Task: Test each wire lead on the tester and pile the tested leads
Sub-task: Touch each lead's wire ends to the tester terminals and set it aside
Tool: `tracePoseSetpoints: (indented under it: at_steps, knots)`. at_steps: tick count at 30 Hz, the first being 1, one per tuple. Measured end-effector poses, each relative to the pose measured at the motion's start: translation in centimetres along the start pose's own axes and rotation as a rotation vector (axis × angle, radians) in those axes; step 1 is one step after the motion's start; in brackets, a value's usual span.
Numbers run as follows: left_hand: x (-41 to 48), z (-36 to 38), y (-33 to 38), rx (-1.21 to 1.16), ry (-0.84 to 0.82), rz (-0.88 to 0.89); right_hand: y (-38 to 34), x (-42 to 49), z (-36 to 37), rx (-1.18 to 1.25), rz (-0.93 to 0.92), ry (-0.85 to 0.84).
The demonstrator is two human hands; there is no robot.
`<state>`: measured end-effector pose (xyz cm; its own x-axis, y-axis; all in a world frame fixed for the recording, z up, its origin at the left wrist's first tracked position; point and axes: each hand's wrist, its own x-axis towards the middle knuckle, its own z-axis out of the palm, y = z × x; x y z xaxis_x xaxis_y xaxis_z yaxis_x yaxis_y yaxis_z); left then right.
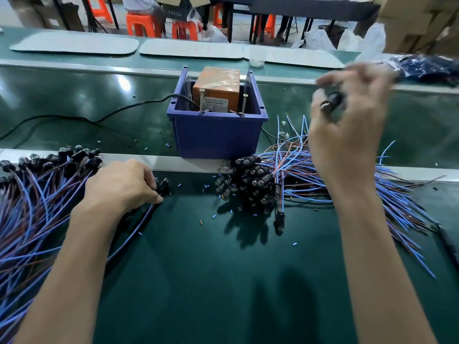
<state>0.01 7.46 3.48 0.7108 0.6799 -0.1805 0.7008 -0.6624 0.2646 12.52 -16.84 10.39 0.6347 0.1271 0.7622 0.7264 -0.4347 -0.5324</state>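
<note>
Keeping everything close to the blue bin (216,135) looked like the reason for the layout. The orange tester (218,90) sat inside the bin, with two upright screws (201,100) at the bin's near rim, apparently serving as contacts a lead could be touched to.

Right of the bin and higher than its rim, the right hand (347,135) was curled round the black socket of a raised lead (331,101). Blur hid exactly how the fingers lay and where its wires trailed. My guess was that this lead was on its way to the screws, from which it was well apart.

Under that hand, just beside the bin's near right corner, lay a tangled heap (285,170) of blue and brown leads, probably the untested supply.

Left of the bin's front, the left hand (124,184) rested knuckles-up on the green tabletop (223,269). Its fingers and thumb pinched a second lead (162,183) at the socket end, with the wire running back under the palm.

Further left of the bin spread a neat pile (37,194) with its sockets lined up, likely the tested leads. The second lead lay at that pile's edge, seemingly being added.
</note>
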Motion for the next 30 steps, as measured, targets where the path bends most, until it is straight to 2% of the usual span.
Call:
tracePoseSetpoints:
  at_steps: [1, 4, 5, 6, 14, 20, 22, 27, 28, 30]
  knots:
    - [0.0, 0.0, 0.0, 0.001, 0.005, -0.002, 0.4, -0.3, 0.3, -0.107, 0.074, -0.136]
    - [0.0, 0.0, 0.1, 0.002, 0.014, -0.003, 1.8, -1.6, 1.1, -0.344, 0.228, -0.844]
    - [0.0, 0.0, 0.1, 0.004, 0.016, -0.002, 2.0, -1.9, 1.3, -0.372, 0.238, -0.989]
    - [0.0, -0.1, 0.2, 0.010, 0.019, 0.001, 2.0, -2.1, 1.5, -0.387, 0.233, -1.063]
    - [-0.4, 0.1, 0.8, 0.086, 0.062, 0.020, 2.5, -1.9, 1.3, -0.401, 0.222, -1.113]
    - [-0.8, 0.2, 1.7, 0.038, 0.084, 0.052, 2.5, -2.0, 1.3, -0.388, 0.213, -1.071]
    - [-1.0, 0.0, 2.2, 0.007, 0.105, 0.094, 2.2, -1.9, 1.3, -0.370, 0.206, -1.009]
    - [-1.7, -0.8, 3.4, -0.200, 0.192, 0.286, 0.4, -1.5, 1.3, -0.163, 0.132, -0.687]
    - [-2.1, -1.0, 3.8, -0.281, 0.205, 0.335, -0.2, -1.5, 1.2, -0.090, 0.135, -0.665]
    - [-3.1, -1.4, 4.9, -0.487, 0.215, 0.441, -1.4, -1.7, 1.1, 0.091, 0.164, -0.728]
